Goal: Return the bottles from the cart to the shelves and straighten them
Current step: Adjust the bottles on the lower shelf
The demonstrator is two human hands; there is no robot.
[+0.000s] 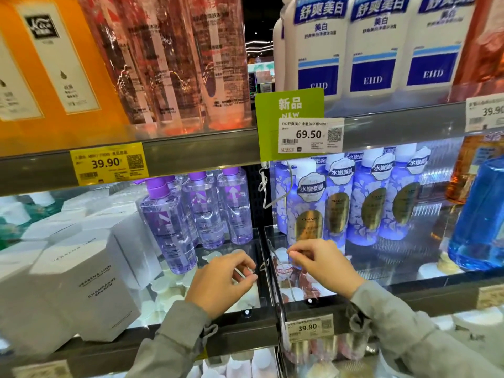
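- Purple bottles [169,222]: clear, glossy plastic; caps of matt purple plastic.
- Floral bottles [308,211]: glossy printed plastic, each with a shiny gold label.
- White bottles [373,50]: opaque, smooth plastic with a soft sheen.
- White boxes [81,290]: matt, smooth card.
- Shelf rail [196,151]: dull grey metal.
- Shelf floor [395,257]: clear, glossy, mirror-like.
- Price tag [309,135]: paper behind shiny clear plastic.
- Sleeves [177,339]: matt grey cloth.

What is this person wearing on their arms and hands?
A long grey fabric left sleeve and a matching right sleeve cover both arms, each gathered at the cuff with a small tie. The left hand and right hand are bare: no gloves, rings or watch show.
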